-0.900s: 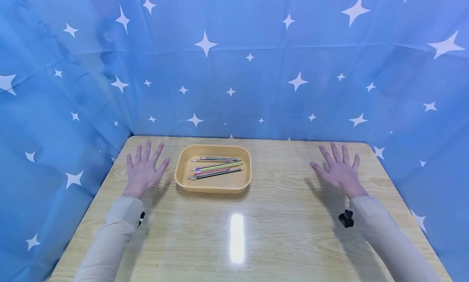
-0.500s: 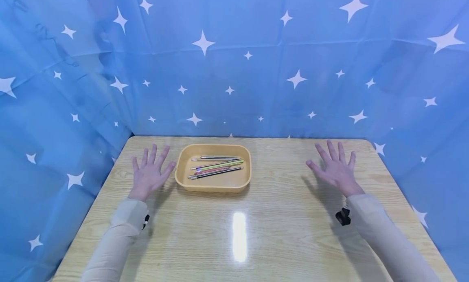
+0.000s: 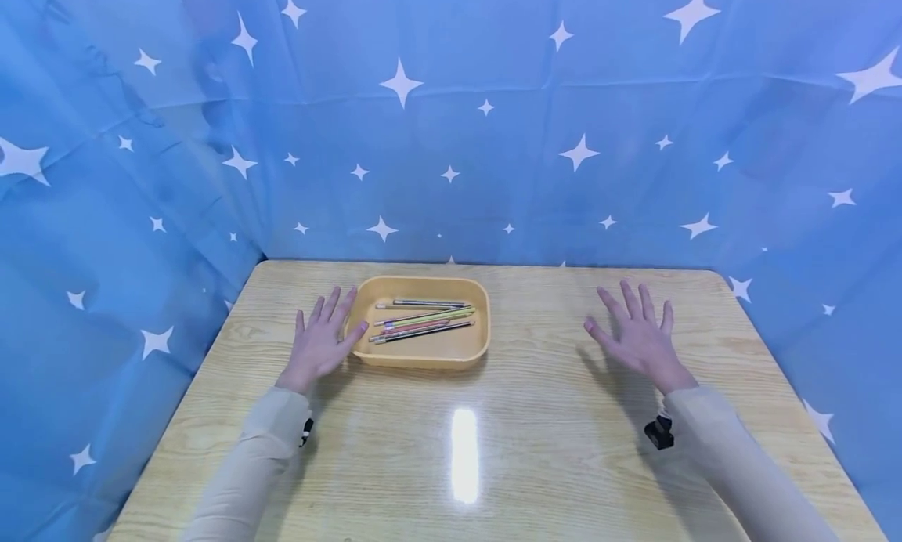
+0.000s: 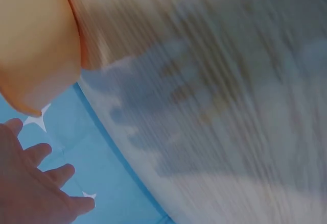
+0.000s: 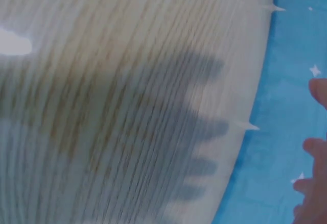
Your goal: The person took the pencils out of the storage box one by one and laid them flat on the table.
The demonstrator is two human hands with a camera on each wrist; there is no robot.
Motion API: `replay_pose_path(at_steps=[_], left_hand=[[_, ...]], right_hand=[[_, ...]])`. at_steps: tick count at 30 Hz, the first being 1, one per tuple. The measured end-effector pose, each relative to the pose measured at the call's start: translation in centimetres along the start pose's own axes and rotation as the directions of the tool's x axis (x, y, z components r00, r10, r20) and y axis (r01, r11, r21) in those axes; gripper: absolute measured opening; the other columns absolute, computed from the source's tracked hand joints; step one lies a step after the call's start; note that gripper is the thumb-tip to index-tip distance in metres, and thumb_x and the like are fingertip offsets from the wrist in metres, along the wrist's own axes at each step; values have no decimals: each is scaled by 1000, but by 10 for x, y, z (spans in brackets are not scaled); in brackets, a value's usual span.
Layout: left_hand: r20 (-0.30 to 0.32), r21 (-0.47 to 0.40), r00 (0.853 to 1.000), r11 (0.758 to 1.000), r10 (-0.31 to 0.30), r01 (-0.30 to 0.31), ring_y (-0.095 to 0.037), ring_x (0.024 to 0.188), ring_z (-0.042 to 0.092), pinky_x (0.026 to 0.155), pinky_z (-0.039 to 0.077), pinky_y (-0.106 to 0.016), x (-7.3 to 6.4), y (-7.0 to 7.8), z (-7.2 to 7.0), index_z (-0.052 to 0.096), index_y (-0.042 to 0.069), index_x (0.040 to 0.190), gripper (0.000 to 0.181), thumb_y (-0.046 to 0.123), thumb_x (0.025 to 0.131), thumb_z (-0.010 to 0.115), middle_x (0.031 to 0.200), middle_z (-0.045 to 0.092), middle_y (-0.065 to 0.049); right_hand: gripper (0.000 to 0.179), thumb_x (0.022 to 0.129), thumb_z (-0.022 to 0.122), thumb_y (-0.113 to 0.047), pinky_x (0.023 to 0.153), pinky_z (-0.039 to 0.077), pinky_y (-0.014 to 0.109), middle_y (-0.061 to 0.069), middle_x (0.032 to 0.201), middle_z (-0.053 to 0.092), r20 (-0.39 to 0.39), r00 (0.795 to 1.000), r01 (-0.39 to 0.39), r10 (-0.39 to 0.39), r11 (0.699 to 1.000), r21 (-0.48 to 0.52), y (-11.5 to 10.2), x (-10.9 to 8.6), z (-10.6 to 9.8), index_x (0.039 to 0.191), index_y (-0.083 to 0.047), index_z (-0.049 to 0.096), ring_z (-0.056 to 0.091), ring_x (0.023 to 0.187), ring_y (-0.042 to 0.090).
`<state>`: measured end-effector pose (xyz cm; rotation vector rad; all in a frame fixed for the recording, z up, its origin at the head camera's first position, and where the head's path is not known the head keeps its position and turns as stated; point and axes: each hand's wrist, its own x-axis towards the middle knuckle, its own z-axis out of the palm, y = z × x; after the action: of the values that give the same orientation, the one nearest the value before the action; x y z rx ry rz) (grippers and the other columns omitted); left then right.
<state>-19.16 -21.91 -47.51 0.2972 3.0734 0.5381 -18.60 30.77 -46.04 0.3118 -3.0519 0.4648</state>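
A yellow-orange tray [image 3: 423, 363] with rounded corners stands toward the back of the table, left of centre. Several pencils [image 3: 423, 323] lie loosely inside it, dark, yellow-green and pink among them. My left hand [image 3: 320, 345] hovers at the tray's left side, fingers spread, its thumb overlapping the tray's edge in the head view. Whether the thumb touches the tray I cannot tell. In the left wrist view the tray's wall [image 4: 41, 40] is close beside that hand [image 4: 36, 183]. Well to the right, my right hand [image 3: 641, 342] is spread above the table and holds nothing.
The pale wooden table [image 3: 550, 448] carries a bright light reflection near its middle. A blue curtain [image 3: 493, 174] with white stars hangs behind it and along both sides. A dark band or device [image 3: 659, 431] sits at the right wrist.
My left hand has moved right, from beside the tray to its left edge. The right hand has shifted only slightly left. The pencils lie as before.
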Motion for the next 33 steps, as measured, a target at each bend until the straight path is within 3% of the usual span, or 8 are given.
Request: replay_pose_path(at_steps=[6, 10, 16, 22, 27, 33], left_hand=[[30, -71, 999, 997, 44, -42, -42, 142, 15, 108, 4, -66, 1, 5, 9, 8, 23, 157, 76, 59, 98, 37, 160, 11, -16], [50, -167, 997, 985, 60, -51, -43, 141, 18, 109, 8, -64, 0, 4, 14, 6, 21, 157, 78, 51, 97, 47, 159, 11, -19], [87, -365, 996, 931, 33, 1, -40, 143, 12, 111, 13, -59, -1, 4, 15, 4, 14, 157, 88, 44, 94, 58, 159, 9, -19], [85, -463, 994, 886, 67, -20, -41, 142, 11, 112, 13, -55, 0, 5, 16, 0, 7, 155, 100, 40, 90, 67, 159, 5, -21], [70, -523, 992, 851, 102, -51, -42, 142, 8, 113, 10, -53, -1, 9, 20, -6, 0, 153, 110, 38, 85, 73, 158, -1, -23], [82, -522, 995, 853, 63, -11, -43, 141, 10, 112, 12, -55, -5, 15, 21, -9, 1, 152, 116, 41, 83, 75, 158, -2, -23]], right_hand=[[73, 97, 44, -54, 102, -14, 69, 24, 158, 6, -9, 999, 34, -34, 999, 24, -8, -4, 6, 155, -16, 21, -10, 143, 41], [71, 97, 46, -51, 103, -12, 69, 24, 158, 8, -13, 998, 56, -56, 997, 45, -15, -5, 11, 154, -15, 24, -8, 143, 40], [68, 98, 46, -49, 105, -9, 68, 25, 157, 11, -17, 996, 83, -82, 994, 69, -23, -6, 17, 153, -14, 27, -4, 143, 41], [69, 97, 49, -49, 107, -6, 65, 25, 156, 14, 11, 990, 137, -138, 987, 88, -30, -5, 23, 152, -14, 29, 0, 143, 41], [65, 93, 61, -36, 107, 11, 67, 26, 152, 25, -49, 967, 255, -251, 957, 138, -41, -4, 28, 148, -9, 37, 12, 141, 45], [55, 86, 67, -11, 102, 32, 61, 23, 139, 45, -178, 919, 388, -351, 885, 259, -65, 1, 29, 136, -1, 49, 33, 133, 42]])
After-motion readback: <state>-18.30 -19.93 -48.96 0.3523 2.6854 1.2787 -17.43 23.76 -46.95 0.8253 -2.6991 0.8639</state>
